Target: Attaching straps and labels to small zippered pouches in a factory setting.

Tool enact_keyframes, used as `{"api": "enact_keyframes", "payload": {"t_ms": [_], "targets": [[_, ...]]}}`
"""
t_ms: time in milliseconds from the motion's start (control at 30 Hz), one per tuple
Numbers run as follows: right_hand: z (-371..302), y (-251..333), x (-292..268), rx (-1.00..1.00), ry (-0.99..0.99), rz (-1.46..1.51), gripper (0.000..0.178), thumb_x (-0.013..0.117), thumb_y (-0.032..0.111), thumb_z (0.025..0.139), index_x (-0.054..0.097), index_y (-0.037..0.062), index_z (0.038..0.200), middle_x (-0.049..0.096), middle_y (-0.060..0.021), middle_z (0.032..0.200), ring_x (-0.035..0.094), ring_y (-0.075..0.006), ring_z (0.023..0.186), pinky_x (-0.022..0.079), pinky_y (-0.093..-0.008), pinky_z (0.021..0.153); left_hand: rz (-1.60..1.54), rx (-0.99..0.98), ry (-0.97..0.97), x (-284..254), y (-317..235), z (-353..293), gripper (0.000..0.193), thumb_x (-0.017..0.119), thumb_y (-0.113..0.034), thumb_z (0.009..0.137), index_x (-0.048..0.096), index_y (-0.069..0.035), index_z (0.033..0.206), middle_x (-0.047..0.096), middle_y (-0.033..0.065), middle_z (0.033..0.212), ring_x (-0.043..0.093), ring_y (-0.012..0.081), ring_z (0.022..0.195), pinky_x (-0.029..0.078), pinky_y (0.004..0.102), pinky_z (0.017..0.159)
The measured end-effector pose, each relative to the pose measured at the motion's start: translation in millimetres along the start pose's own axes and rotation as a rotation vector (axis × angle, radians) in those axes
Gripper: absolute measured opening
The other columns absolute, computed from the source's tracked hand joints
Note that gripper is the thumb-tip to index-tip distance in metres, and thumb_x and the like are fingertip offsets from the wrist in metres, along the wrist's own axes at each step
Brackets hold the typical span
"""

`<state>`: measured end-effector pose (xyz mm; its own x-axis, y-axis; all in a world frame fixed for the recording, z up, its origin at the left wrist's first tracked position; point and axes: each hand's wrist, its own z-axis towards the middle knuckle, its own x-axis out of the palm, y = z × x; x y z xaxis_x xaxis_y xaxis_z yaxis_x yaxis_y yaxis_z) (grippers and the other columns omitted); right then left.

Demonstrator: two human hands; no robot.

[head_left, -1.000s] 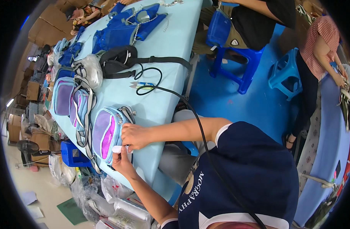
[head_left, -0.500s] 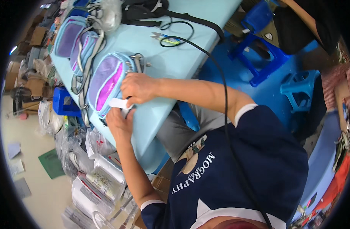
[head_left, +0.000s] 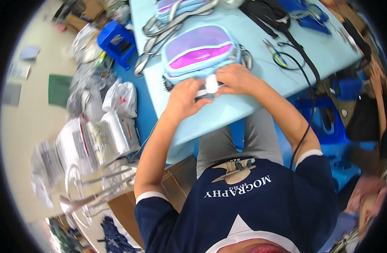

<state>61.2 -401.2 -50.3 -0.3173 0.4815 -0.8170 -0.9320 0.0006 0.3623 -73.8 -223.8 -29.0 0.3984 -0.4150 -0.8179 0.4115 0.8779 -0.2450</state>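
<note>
A light blue bag (head_left: 200, 49) with purple mesh and a bright magenta pocket lies on the table in front of me. At its near edge, a small white tag (head_left: 211, 84) hangs between my hands over a short grey strap (head_left: 201, 92). My left hand (head_left: 186, 98) is closed round the strap's left part, its thumb pointing toward the tag. My right hand (head_left: 235, 79) pinches beside the tag, against the bag's near right edge; its fingertips are partly hidden.
Another blue and purple bag (head_left: 181, 9) with grey webbing straps (head_left: 162, 31) lies farther back. Snips (head_left: 278, 55), a black strap and a blue basket (head_left: 307, 19) are at the right. Plastic-wrapped packages (head_left: 77, 145) and a blue stool (head_left: 116, 41) stand left of the light blue table (head_left: 219, 114).
My view has swung, so the table and bag appear turned and farther right. Both hands stay at the bag's near edge by the white tag; the left hand's thumb now reaches out more.
</note>
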Motion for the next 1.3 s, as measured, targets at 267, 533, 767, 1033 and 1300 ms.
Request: {"api": "enact_keyframes", "payload": {"t_ms": [267,533,767,1033,1300], "targets": [[7,12,-10,-0.028,0.091,0.034,0.037,0.074,0.035,0.065,0.058,0.0056,0.079,0.056,-0.0079,0.077,0.057,-0.0296,0.078,0.044,-0.0395,0.069,0.058,-0.001,0.067,-3,0,-5,0.034,0.072,-0.025,0.069,0.056,-0.007,0.093,0.058,0.0076,0.083,0.058,0.0272,0.074,0.045,0.0364,0.065],[6,8,-7,0.031,0.138,0.001,0.025,0.069,0.026,0.071,0.06,0.0071,0.084,0.055,-0.0062,0.082,0.055,-0.026,0.085,0.041,-0.0385,0.075,-0.086,-0.183,0.043,12,-15,2,0.032,0.07,-0.026,0.075,0.06,-0.005,0.098,0.06,0.0112,0.097,0.058,0.0303,0.089,0.046,0.038,0.075],[-6,22,2,0.013,-0.004,-0.128,0.022,0.068,0.029,0.073,0.061,0.0106,0.082,0.054,-0.0031,0.078,0.055,-0.0224,0.08,0.04,-0.0353,0.069,-0.204,-0.152,-0.238,22,-29,-5,0.024,0.073,-0.01,0.068,0.062,-0.006,0.089,0.059,0.0075,0.09,0.057,0.0279,0.084,0.044,0.0368,0.073],[-3,12,-4,-0.025,-0.046,-0.175,0.026,0.068,0.033,0.073,0.061,0.0108,0.085,0.053,-0.0023,0.078,0.055,-0.0214,0.08,0.04,-0.0351,0.068,-0.512,-0.455,-0.343,28,-34,-2,0.015,0.071,-0.004,0.071,0.067,-0.006,0.084,0.061,0.0068,0.092,0.058,0.0185,0.077,0.045,0.0271,0.067],[-21,27,6,-0.043,-0.383,-0.049,0.027,0.07,0.016,0.068,0.062,0.0077,0.092,0.059,-0.0057,0.097,0.055,-0.0251,0.094,0.041,-0.038,0.079,-0.553,-0.578,-0.312,31,-25,-7,0.015,0.066,-0.004,0.077,0.065,0.002,0.091,0.062,0.0087,0.098,0.06,0.0152,0.081,0.046,0.0252,0.071]]}}
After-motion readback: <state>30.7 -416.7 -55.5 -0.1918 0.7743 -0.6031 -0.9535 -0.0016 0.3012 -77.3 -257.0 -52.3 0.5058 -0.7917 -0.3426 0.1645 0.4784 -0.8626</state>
